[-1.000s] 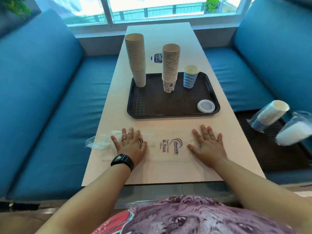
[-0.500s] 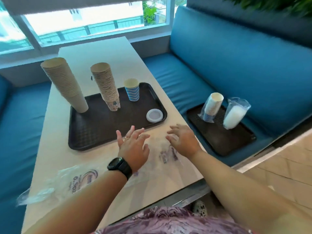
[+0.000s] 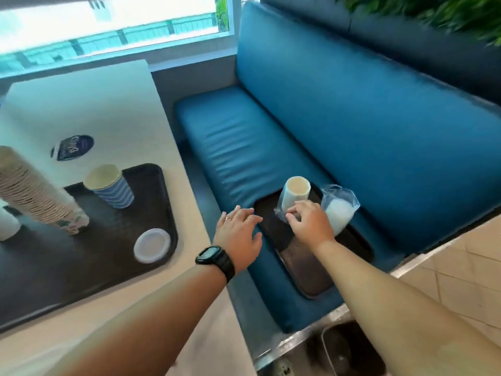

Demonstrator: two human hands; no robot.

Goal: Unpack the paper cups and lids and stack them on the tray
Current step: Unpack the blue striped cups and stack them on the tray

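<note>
A plastic-wrapped sleeve of cups leans on a dark tray on the seat, right of the frame's centre, its open mouth tilted up toward the camera. The right hand is at the lower part of this sleeve, fingers curled against the wrap; it seems to be gripping it, though blur makes the contact hard to confirm. Just right of the sleeve, a bag of white lids stands on the same tray. The left hand, wearing a black watch, hovers with loose, spread fingers just left of the tray, touching nothing. The blue bench fills the upper right. At left, the desk carries a black tray holding a striped cup, a single white lid near its lower right corner, and a tall tilted stack of cups at the left edge.
</note>
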